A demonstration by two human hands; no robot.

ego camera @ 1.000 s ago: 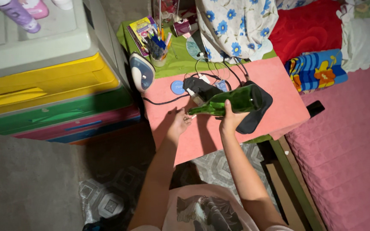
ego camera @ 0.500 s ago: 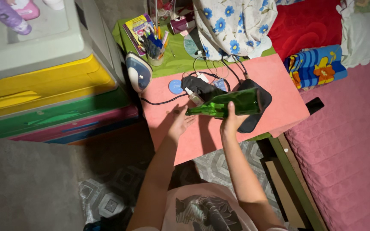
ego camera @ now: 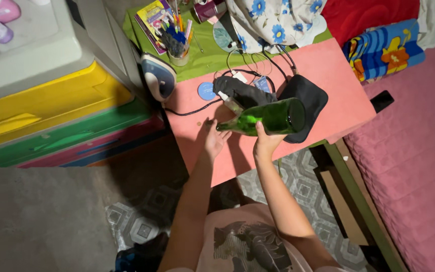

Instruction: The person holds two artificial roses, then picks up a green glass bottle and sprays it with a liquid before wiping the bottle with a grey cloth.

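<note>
My right hand (ego camera: 265, 142) grips a green glass bottle (ego camera: 265, 119) around its body, holding it on its side above the pink table (ego camera: 328, 75), neck pointing left. My left hand (ego camera: 214, 137) is open with fingers spread, palm just under the bottle's mouth, close above the tabletop. Behind the bottle lie a black pouch (ego camera: 308, 98), a dark glove-like cloth (ego camera: 240, 89) and a small clear item, partly hidden by the bottle.
A blue round disc (ego camera: 207, 91), black cables (ego camera: 192, 110) and a clothes iron (ego camera: 158, 76) sit at the table's left. A pen cup (ego camera: 177, 48) stands on a green surface behind. Coloured plastic drawers (ego camera: 51, 111) stand left, a pink bed (ego camera: 419, 151) right.
The bottle stays held on its side in my right hand, its base now tipped a little higher. My left hand remains open under the bottle's mouth.
</note>
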